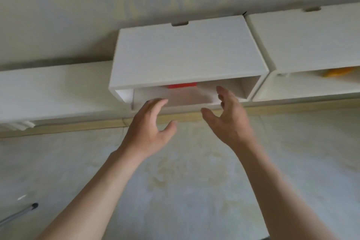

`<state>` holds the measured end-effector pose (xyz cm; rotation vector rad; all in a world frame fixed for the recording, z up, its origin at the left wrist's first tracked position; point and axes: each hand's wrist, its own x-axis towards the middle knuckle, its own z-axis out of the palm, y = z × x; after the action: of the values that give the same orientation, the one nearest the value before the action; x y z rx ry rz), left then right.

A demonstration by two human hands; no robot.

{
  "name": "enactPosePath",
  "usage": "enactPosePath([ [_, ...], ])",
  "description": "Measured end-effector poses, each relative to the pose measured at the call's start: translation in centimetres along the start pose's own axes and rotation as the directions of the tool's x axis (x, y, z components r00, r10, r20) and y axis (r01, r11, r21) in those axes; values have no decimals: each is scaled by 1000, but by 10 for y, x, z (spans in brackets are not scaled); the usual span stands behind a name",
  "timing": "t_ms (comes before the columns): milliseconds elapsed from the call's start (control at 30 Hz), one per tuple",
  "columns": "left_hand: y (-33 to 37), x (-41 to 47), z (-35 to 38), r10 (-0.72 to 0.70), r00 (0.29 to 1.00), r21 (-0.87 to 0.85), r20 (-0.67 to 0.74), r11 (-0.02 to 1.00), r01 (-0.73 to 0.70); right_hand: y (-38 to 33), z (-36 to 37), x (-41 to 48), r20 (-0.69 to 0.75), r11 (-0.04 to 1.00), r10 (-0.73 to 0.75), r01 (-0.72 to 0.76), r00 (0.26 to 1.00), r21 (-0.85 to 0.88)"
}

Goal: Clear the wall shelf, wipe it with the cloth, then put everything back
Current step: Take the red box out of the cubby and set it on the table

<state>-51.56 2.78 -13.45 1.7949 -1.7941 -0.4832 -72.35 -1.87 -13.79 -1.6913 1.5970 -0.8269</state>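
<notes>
Left hand (pixel 148 124), right hand (pixel 230 121) before one wall shelf (pixel 185 50)

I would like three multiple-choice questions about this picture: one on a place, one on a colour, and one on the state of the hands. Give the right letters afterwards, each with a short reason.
1. Where is the red object?
A. on a chair
B. inside the middle shelf
C. in a bucket

2. What colour is the object in the right shelf?
A. orange
B. blue
C. black

3. How are the left hand and the right hand?
A. both grip a cloth
B. both are fists
C. both are open and hold nothing

Answers:
1 B: red shows at the back of the shelf opening.
2 A: the orange object shows under the shelf top.
3 C: the fingers are spread before the opening, with nothing between them.
</notes>
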Motion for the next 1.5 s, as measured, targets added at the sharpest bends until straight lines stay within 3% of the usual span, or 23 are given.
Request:
enactPosePath([
  [133, -18, 20, 31, 114, 977, 8, -181, 993, -114, 12, 19, 23, -75, 995, -89, 92, 993, 37],
  [267, -21, 37, 41, 62, 949, -16, -310, 997, -70, 2, 23, 46, -39, 994, -106, 107, 994, 20],
  [400, -15, 59, 37, -146, 961, -90, -235, 988, 128, -1, 25, 52, 3, 992, -94, 94, 996, 86],
  [633, -12, 101, 23, -256, 962, -217, -95, 948, 231, -1, 30, 55, 44, 948, -98, 80, 994, 310],
  [967, -12, 109, 30, -166, 985, -325, -45, 935, 143, 0, 35, 53, 57, 899, -142, 105, 988, 426],
  [1333, -10, 95, 25, 28, 1000, -524, 2, 851, -23, -1, 25, 55, 25, 923, -171, 152, 985, 353],
  [1500, -11, 87, 19, 126, 991, -579, 54, 812, -71, 5, 18, 58, 93, 944, -209, 176, 973, 279],
])
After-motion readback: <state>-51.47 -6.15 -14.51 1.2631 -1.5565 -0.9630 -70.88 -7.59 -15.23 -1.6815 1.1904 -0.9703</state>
